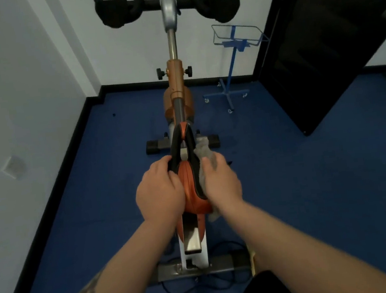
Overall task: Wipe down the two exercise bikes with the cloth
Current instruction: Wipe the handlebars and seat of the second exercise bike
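Left arm: reaches forward from the near left edge, forearm bare with a dark tattoo near the elbow.
Left hand: back of the hand up, laid on the left side of the saddle; its fingers curl round the saddle's black left edge, so the grip is closed on the saddle.
Right arm: reaches forward from the near right, bare, roughly mirroring the left arm.
Right hand: back of the hand up, on the right side of the saddle; its fingers are bent over the cloth and press it to the saddle's right flank. The grip is closed on the cloth.
Cloth: grey and crumpled; one part sticks out beyond the fingertips on the far side, another small part shows below the wrist on the near side.
Saddle: orange with black trim, nose pointing far, between the two hands.
Bike: stands in the middle of the view, seen from behind the saddle; orange frame, silver post, black handlebars at the far top edge, grey base bars near and far.
Floor: blue, with a black skirting along white walls.
Stand: blue, on small wheels, with a wire basket on top; on the far right of the bike, near the wall.
Door: dark, at the far right.
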Demonstrator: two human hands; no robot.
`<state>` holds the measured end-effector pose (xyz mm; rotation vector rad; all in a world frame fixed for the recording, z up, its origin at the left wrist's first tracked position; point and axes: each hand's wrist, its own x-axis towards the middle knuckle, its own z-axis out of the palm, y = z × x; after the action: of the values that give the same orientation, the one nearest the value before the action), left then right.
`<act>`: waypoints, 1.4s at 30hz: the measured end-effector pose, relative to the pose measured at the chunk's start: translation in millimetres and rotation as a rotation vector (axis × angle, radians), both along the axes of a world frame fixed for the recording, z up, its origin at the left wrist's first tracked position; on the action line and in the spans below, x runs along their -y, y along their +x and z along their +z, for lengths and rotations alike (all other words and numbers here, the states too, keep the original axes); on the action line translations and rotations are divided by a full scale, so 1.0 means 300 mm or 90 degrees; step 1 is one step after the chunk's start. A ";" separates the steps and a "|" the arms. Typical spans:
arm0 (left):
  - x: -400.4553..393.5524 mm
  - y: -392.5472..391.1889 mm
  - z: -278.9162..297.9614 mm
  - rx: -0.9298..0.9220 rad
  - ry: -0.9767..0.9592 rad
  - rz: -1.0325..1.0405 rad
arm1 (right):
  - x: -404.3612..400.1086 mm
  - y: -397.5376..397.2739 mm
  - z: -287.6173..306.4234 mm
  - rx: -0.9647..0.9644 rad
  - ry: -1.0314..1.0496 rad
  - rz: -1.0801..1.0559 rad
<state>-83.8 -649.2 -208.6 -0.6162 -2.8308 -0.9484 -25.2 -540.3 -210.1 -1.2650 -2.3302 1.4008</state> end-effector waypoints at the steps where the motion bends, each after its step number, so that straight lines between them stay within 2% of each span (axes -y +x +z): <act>1: -0.002 -0.025 0.003 0.016 -0.030 0.005 | 0.048 0.036 -0.004 -0.009 0.072 0.006; 3: -0.026 -0.083 0.016 0.081 -0.071 0.032 | 0.079 0.064 -0.003 0.003 0.169 0.032; 4: -0.044 -0.103 0.020 0.113 -0.090 0.043 | 0.053 0.034 0.001 0.035 0.178 0.054; 6: -0.072 -0.110 0.017 0.142 -0.134 0.037 | -0.019 -0.062 0.017 0.125 0.136 0.099; 8: -0.082 -0.110 0.005 0.136 -0.140 0.032 | -0.088 -0.154 0.047 0.161 0.021 0.093; 10: -0.073 -0.113 -0.005 0.131 -0.123 0.039 | -0.114 -0.202 0.052 0.166 -0.045 0.087; 11: -0.068 -0.116 -0.005 0.130 -0.114 0.041 | -0.102 -0.193 0.049 0.162 -0.024 0.108; 14: -0.073 -0.116 -0.011 0.122 -0.103 0.051 | -0.030 -0.108 0.027 0.112 0.168 0.184; 16: -0.081 -0.112 -0.013 0.114 -0.106 0.060 | -0.022 -0.111 0.014 0.080 0.214 0.200; 20: -0.081 -0.105 -0.003 0.119 -0.132 0.072 | -0.079 -0.277 -0.001 0.136 0.123 0.150; 22: -0.087 -0.101 0.006 0.121 -0.134 0.081 | -0.116 -0.375 -0.019 0.106 0.089 0.098; 24: -0.091 -0.098 0.012 0.135 -0.127 0.094 | -0.155 -0.449 -0.037 0.060 0.099 0.109; 28: -0.090 -0.092 0.003 0.130 -0.140 0.163 | -0.243 -0.510 -0.032 -0.041 0.242 0.353; 29: -0.092 -0.088 0.002 0.114 -0.154 0.195 | -0.255 -0.514 -0.016 -0.047 0.291 0.447; 31: -0.095 -0.079 0.007 0.081 -0.174 0.268 | -0.246 -0.503 0.009 -0.049 0.476 0.688; 32: -0.095 -0.072 0.011 0.068 -0.169 0.308 | -0.221 -0.473 0.018 -0.094 0.556 0.792; 33: -0.092 -0.059 0.011 0.058 -0.146 0.356 | -0.191 -0.441 0.020 -0.176 0.589 0.871; 35: -0.090 -0.015 0.003 0.062 -0.041 0.461 | -0.180 -0.402 0.028 -0.283 0.500 0.968; 37: -0.114 0.053 -0.010 0.083 0.104 0.521 | -0.230 -0.439 0.044 -0.223 0.484 1.084; 39: -0.155 0.129 -0.029 0.071 0.170 0.501 | -0.281 -0.525 0.043 -0.152 0.525 1.154; 42: -0.190 0.207 -0.047 0.090 0.209 0.502 | -0.255 -0.560 0.035 -0.071 0.619 1.073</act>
<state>-21.6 -592.1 -222.8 0.5811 -2.5366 -1.2361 -193.1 -463.8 -199.7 1.2272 -3.0710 0.0421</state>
